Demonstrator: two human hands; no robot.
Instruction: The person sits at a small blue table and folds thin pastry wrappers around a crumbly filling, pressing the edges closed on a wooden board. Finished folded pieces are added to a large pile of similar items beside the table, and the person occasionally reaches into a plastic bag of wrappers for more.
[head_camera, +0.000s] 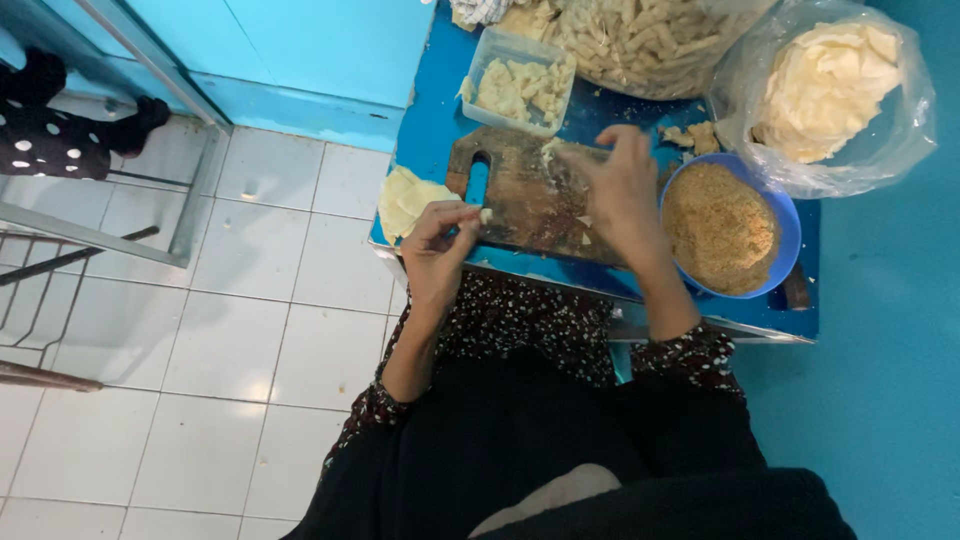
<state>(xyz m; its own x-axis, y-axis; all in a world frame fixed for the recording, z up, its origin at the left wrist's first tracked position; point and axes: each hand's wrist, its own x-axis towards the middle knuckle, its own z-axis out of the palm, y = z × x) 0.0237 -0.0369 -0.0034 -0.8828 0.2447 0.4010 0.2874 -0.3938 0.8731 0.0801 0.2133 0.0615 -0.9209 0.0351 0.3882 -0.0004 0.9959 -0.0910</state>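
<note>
Pinching a small pale dough piece (486, 215), the left hand (437, 250) hovers at the wooden cutting board (520, 195) edge. The right hand (620, 185) rests on that board with fingers spread loose, gripping nothing, just beside the blue bowl of crumbs (785, 215).

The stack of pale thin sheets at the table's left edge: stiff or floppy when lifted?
Probably floppy: the pale sheets look thin and drape over the blue table's edge. Likely light too. They may cling together, since they lie stacked; the left hand hovers just beside them.

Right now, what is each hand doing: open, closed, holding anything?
Left hand: closed, pinching a small pale dough piece.
Right hand: fingers spread, pressing on the wooden cutting board; nothing visibly held.
</note>
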